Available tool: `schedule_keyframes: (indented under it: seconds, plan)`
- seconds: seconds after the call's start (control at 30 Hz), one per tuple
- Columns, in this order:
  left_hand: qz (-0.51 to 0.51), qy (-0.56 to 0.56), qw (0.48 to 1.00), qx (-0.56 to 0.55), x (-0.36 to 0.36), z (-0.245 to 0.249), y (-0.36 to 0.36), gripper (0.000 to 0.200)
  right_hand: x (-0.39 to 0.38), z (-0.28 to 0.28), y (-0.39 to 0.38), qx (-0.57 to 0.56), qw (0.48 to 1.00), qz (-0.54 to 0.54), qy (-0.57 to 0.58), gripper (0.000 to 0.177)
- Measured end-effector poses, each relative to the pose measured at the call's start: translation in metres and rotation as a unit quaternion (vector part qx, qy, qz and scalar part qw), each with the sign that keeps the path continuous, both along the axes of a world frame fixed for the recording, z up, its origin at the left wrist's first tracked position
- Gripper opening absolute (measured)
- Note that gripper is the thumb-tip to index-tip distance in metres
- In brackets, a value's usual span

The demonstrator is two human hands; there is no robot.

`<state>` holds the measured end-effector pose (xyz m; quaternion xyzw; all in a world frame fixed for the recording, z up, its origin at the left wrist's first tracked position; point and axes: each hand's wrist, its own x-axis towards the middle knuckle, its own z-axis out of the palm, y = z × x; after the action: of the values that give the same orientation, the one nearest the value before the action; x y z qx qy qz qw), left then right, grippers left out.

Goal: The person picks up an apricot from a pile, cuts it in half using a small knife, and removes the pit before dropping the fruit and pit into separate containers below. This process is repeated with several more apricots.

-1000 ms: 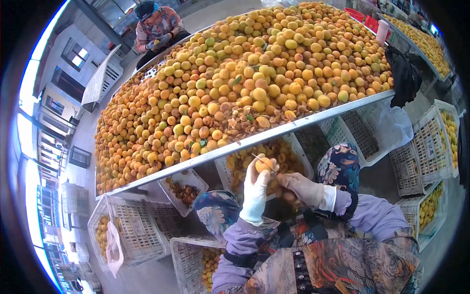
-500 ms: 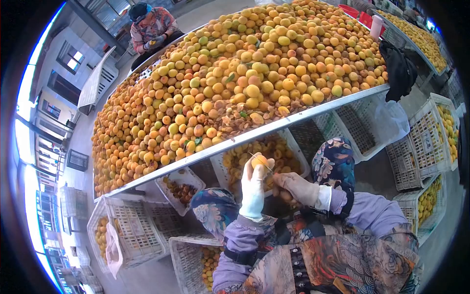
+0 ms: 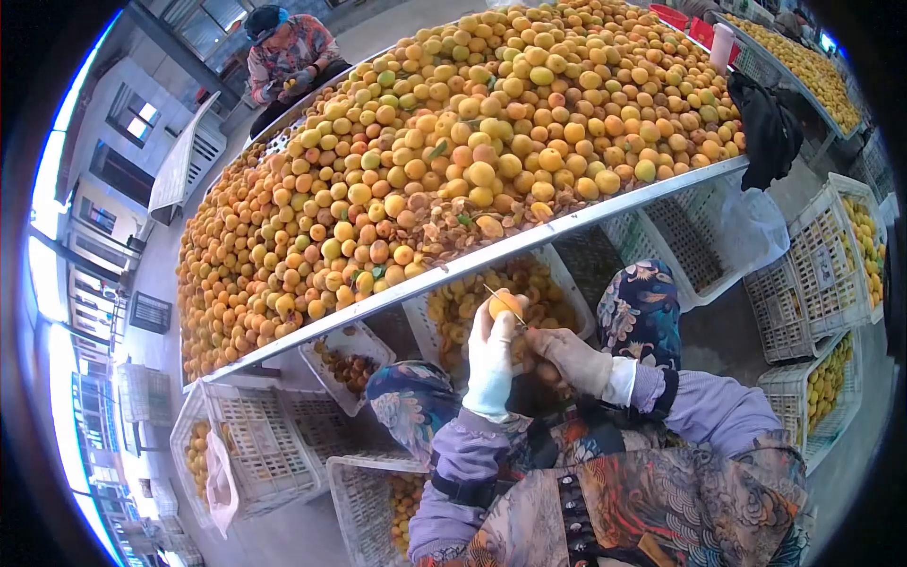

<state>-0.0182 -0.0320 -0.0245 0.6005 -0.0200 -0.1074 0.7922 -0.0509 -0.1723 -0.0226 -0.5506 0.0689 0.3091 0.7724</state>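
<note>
My left hand (image 3: 488, 367), in a white glove, has its fingers closed around a yellow-orange apricot (image 3: 505, 303). A thin knife (image 3: 519, 320) crosses the fruit, its narrow tip showing beyond the far side. My right hand (image 3: 573, 362), gloved too, grips the knife's near end; the handle is hidden inside the fist. Both hands are over my lap, just short of a white crate (image 3: 422, 328) of cut apricot halves (image 3: 557, 304). Beyond them a sloping heap of whole apricots (image 3: 453, 142) covers the table, with brown scraps (image 3: 449, 233) near its edge.
The table's metal edge (image 3: 406, 295) runs diagonally ahead of my hands. A small crate (image 3: 354, 408) of dark pieces stands left of my knees. More crates (image 3: 260, 439) flank me, some stacked at right (image 3: 812, 274). Another person (image 3: 288, 57) sits beyond the table holding fruit.
The knife now lies across the apricot with more of its blade showing past the fruit. My hands stay in nearly the same place.
</note>
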Motion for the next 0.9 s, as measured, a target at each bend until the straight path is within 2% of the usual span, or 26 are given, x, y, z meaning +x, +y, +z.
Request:
schedule_keyframes:
  seconds: [0.03,0.07,0.13,0.17,0.23,0.37,0.43,0.5,0.57,0.63,0.67,0.7,0.73,0.77,0.83,0.9]
  plan:
    - [0.003,-0.058,0.996,0.061,0.004,-0.002,0.002,0.044,0.0,0.001,-0.001,0.0,1.0,0.0,0.0,0.045]
    - [0.002,-0.057,0.996,0.061,0.004,-0.002,0.003,0.044,0.0,0.004,-0.001,-0.001,1.0,-0.002,0.011,0.045]
    - [-0.018,0.001,0.999,0.04,0.0,0.005,0.003,0.043,-0.002,-0.001,0.0,-0.002,1.0,-0.005,0.024,0.045]
    - [-0.019,0.003,0.999,0.04,-0.001,0.0,0.001,0.043,-0.002,-0.012,0.005,-0.002,1.0,-0.029,-0.008,0.044]
    - [-0.02,0.076,0.994,-0.08,-0.001,-0.007,-0.001,0.041,-0.004,-0.018,0.007,0.0,0.998,-0.054,-0.042,0.043]
    - [-0.014,0.112,0.99,-0.081,0.0,-0.004,-0.003,0.038,-0.006,-0.01,0.008,0.002,0.998,-0.049,-0.046,0.042]
    - [0.037,0.046,0.998,-0.006,-0.002,0.01,-0.008,0.035,-0.002,-0.006,0.007,0.007,0.997,-0.062,-0.039,0.042]
    - [0.036,0.011,0.999,0.035,0.004,0.003,-0.005,0.035,0.0,-0.006,0.007,-0.026,0.999,-0.044,0.011,0.043]
    - [0.037,-0.026,0.996,0.076,0.007,-0.003,-0.001,0.036,0.001,-0.008,0.007,-0.023,0.999,-0.035,0.01,0.045]
    - [0.01,0.038,0.999,0.032,0.008,-0.003,0.002,0.036,0.002,-0.012,0.008,-0.019,0.999,-0.027,0.01,0.046]
    - [0.01,0.039,0.999,0.033,0.009,-0.006,0.004,0.036,0.002,-0.014,0.01,0.039,0.999,-0.022,0.021,0.048]
    - [-0.001,0.073,0.997,-0.029,0.01,-0.008,0.006,0.039,0.003,-0.015,0.011,0.098,0.995,-0.016,0.031,0.049]
    - [-0.012,0.105,0.99,-0.09,0.011,-0.009,0.007,0.042,0.004,-0.016,0.012,0.099,0.995,-0.015,0.031,0.049]
    - [-0.012,0.103,0.991,-0.09,0.01,-0.01,0.007,0.042,0.005,-0.016,0.015,0.134,0.99,-0.008,0.035,0.05]
    - [-0.006,0.122,0.964,-0.235,0.008,-0.007,0.004,0.048,0.009,-0.015,0.02,0.168,0.985,0.005,0.036,0.051]
    - [0.014,0.107,0.967,-0.229,0.01,-0.006,0.003,0.048,0.01,-0.013,0.026,0.184,0.983,-0.016,0.005,0.046]
